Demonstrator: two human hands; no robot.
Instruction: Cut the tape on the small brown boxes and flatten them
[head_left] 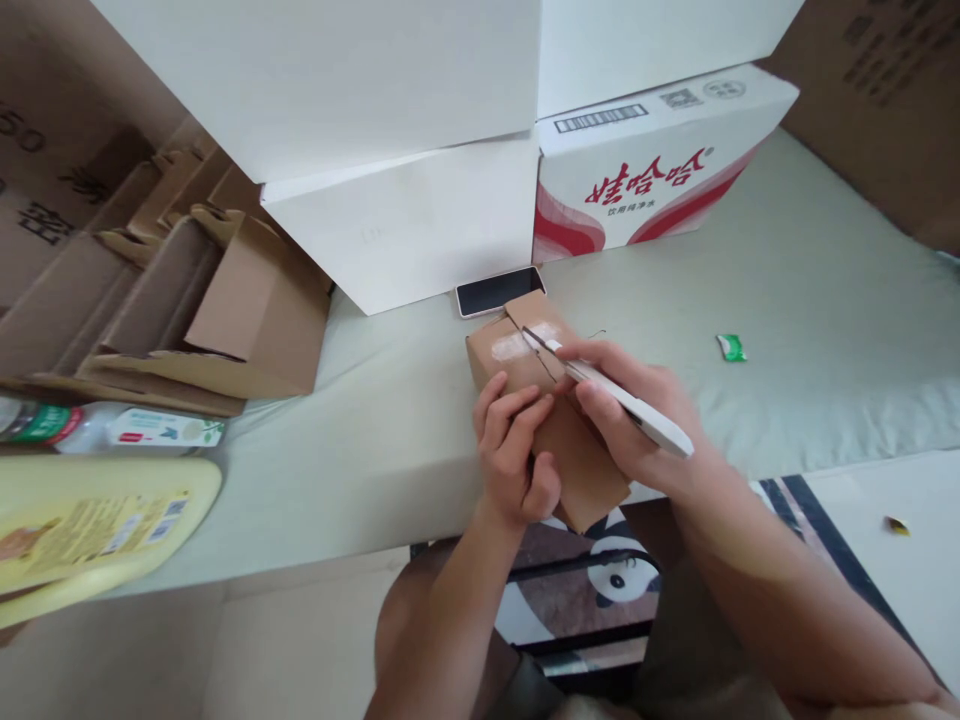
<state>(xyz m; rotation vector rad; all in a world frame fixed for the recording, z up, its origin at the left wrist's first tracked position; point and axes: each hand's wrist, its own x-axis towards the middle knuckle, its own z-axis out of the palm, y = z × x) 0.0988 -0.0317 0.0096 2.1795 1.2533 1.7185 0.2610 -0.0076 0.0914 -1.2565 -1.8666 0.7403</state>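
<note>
A small brown cardboard box (pixel 517 365) with clear tape on its top lies at the near edge of a pale green surface (pixel 360 440). My left hand (pixel 514 450) is closed around its near left side, fingers curled over the top. My right hand (pixel 637 420) grips a white utility knife (pixel 626 400), with the blade tip resting on the taped seam on top of the box. One flap at the far end stands slightly raised.
A phone (pixel 499 291) lies just behind the box. Large white cartons (pixel 405 220), one with red print (pixel 652 180), stand at the back. Opened brown boxes (pixel 225 310) sit at left, with bottles (pixel 112 428) and a yellow pack (pixel 90 520). A green wrapper (pixel 731 347) lies right.
</note>
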